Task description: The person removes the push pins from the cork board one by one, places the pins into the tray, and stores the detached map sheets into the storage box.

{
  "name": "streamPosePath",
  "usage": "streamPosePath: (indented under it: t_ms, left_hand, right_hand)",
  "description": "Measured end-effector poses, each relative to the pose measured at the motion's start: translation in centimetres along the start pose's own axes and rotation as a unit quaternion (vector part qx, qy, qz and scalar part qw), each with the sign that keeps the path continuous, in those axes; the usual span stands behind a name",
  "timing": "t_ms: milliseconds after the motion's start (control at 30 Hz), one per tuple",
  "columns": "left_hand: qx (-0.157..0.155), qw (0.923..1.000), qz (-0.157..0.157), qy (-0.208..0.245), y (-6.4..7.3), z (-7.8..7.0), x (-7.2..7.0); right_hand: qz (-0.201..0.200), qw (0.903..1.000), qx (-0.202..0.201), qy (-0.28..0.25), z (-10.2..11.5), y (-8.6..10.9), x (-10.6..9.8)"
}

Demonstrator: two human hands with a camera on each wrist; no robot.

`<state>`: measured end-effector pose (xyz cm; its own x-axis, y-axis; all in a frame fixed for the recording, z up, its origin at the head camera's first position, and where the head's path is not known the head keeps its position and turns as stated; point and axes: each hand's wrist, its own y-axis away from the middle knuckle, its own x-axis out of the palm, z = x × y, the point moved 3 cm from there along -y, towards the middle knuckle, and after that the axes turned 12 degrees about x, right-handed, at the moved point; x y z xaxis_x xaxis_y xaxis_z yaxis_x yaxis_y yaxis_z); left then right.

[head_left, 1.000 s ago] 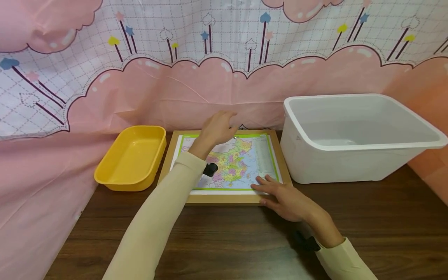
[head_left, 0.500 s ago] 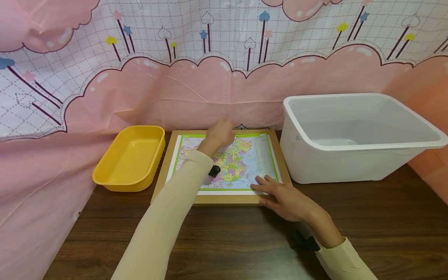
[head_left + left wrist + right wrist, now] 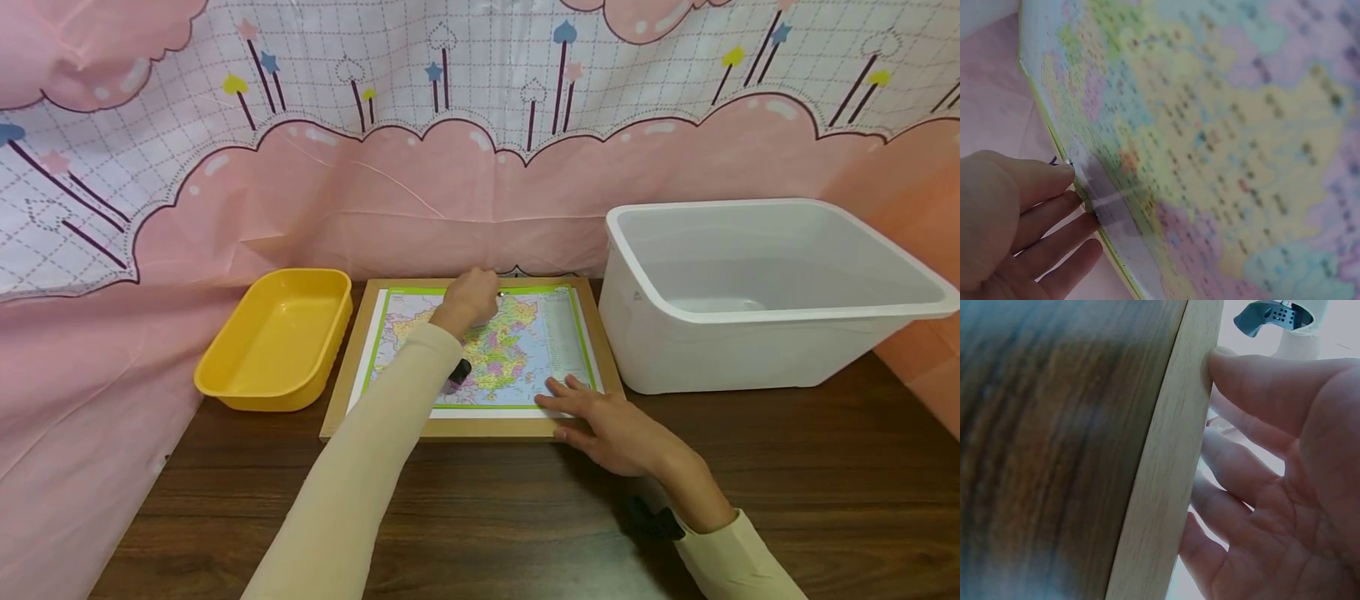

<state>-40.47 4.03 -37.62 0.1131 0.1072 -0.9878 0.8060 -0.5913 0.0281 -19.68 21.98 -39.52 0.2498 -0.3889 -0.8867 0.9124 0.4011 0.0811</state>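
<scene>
One map [image 3: 498, 354]; left grip [image 3: 472, 297] pinches it; right grip [image 3: 618, 427] touches wooden board [image 3: 487, 428].

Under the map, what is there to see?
A white surface shows along the left and near edges of the map, with a wooden frame around it. The map covers the rest; the left sleeve hides part of the lower-left area.

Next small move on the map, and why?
Probably lift the map's far edge slightly with the left hand: its thumb and fingertips are at that edge, while the right hand's fingers lie over the near right corner, its thumb against the wooden board, likely steadying it.
</scene>
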Motion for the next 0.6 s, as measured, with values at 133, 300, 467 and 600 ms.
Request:
streamPosePath:
  t_ms: [133, 300, 467, 600]
  left_hand:
    - [-0.004, 1.0, -0.005, -0.005, -0.06, 0.07, 0.2]
    - [-0.005, 0.9996, -0.014, -0.025, -0.28, 0.24, 0.37]
    - [-0.008, 0.9991, -0.026, -0.031, -0.55, 0.5, 0.55]
    - [-0.009, 0.9987, -0.033, -0.037, -0.72, 0.59, 0.65]
  right_hand:
    - [-0.002, 1.0, 0.0, 0.002, 0.01, 0.0, 0.04]
    - [0.001, 1.0, 0.008, 0.005, 0.07, 0.02, -0.04]
    - [0.005, 0.9998, 0.019, 0.005, 0.14, 0.03, -0.09]
    - [0.006, 0.9997, 0.023, 0.007, 0.14, 0.01, -0.07]
